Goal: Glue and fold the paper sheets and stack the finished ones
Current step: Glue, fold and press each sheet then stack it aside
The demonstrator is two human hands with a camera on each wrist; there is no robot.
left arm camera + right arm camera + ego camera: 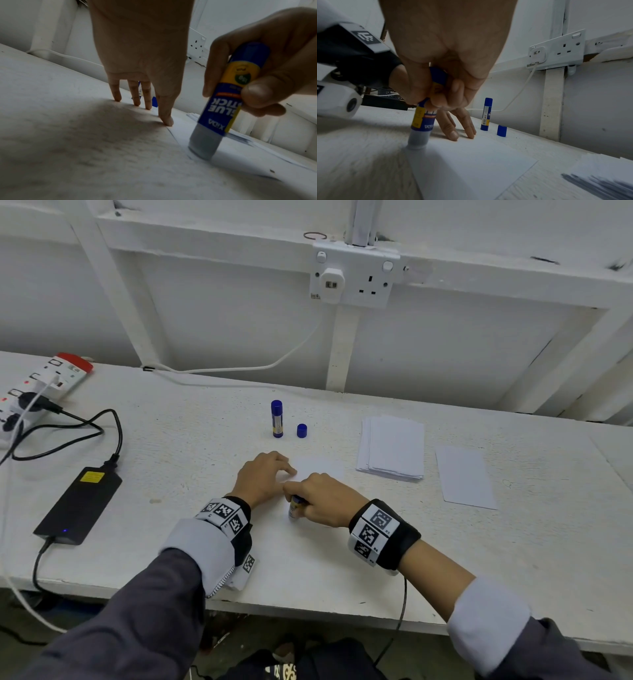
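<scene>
A white paper sheet (318, 467) lies flat on the table in front of me. My left hand (265, 477) presses straight fingertips (169, 121) on the sheet's left edge. My right hand (322, 498) grips an uncapped blue and yellow glue stick (228, 97), tip down on the sheet's near left corner (418, 146). A stack of white sheets (392, 448) lies to the right, and a single white sheet (466, 477) lies further right.
A second, capped glue stick (277, 419) stands behind the sheet with a loose blue cap (301, 431) beside it. A black power adapter (78, 505) and a power strip (37, 392) with cables sit at the left. A wall socket (352, 277) is on the back wall.
</scene>
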